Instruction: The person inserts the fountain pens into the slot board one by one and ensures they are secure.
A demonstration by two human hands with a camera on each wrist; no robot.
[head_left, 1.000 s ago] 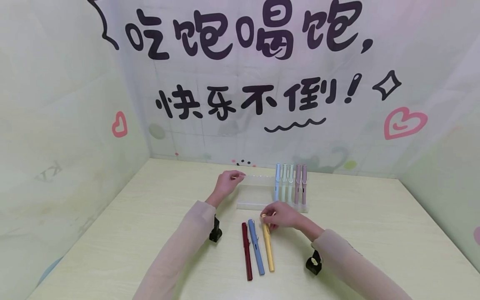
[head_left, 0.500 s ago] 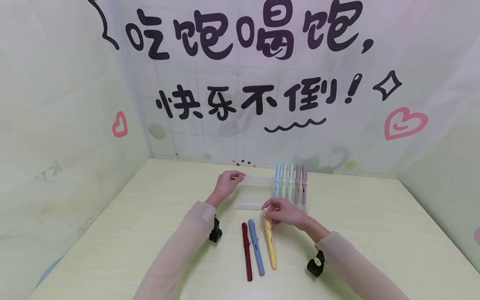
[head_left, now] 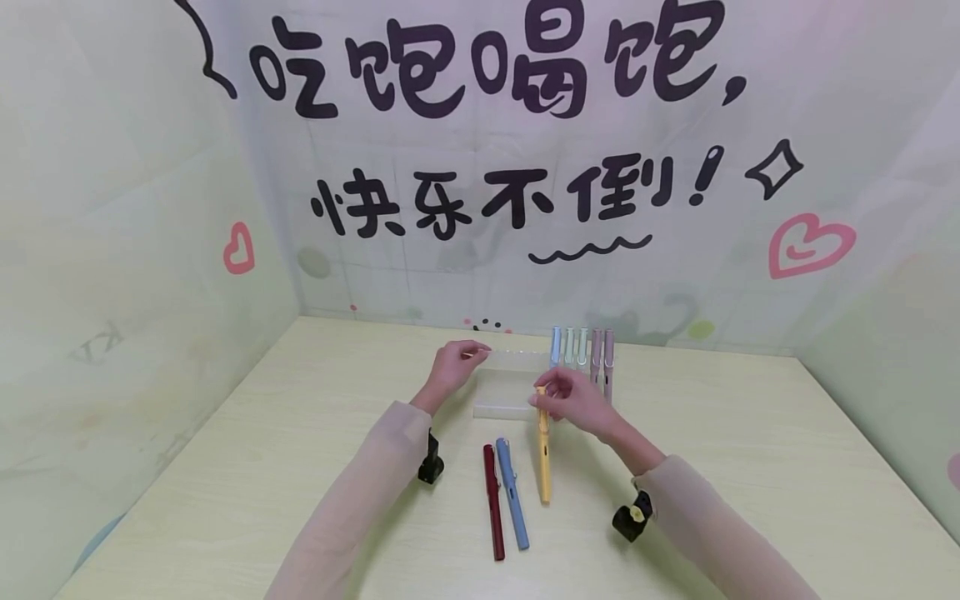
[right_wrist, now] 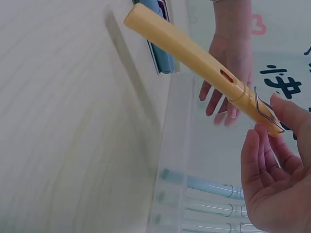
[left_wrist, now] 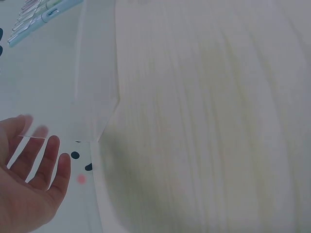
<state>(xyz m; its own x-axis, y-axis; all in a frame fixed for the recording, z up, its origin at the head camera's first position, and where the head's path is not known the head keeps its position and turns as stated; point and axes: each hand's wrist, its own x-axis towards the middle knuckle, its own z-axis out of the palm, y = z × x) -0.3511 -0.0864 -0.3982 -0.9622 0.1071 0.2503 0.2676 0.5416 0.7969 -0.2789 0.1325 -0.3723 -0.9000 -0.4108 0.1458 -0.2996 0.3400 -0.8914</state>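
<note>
My right hand (head_left: 577, 402) pinches a yellow pen (head_left: 544, 467) by its clip end, cap up and barrel slanting down toward me. In the right wrist view the pen (right_wrist: 194, 58) is off the table, its shadow apart from it. The pen is in front of a clear acrylic pen rack (head_left: 501, 412). At the rack's upper left corner, my left hand (head_left: 455, 364) pinches the clear edge between thumb and forefinger, other fingers spread. A light blue pen (head_left: 556, 343), two pale green pens (head_left: 576, 346) and two mauve pens (head_left: 609, 358) occupy the rack's right side, partly hidden by my right hand.
A dark red pen (head_left: 493, 508) and a blue pen (head_left: 513, 500) lie side by side on the pale wooden table (head_left: 300, 467), nearer me than the rack. Behind the table hangs a printed cloth backdrop (head_left: 465, 283), with cloth sides left and right.
My right hand has raised the yellow pen off the table and carried it forward toward the rack, turning it more upright. My left hand stays at the rack's corner.
</note>
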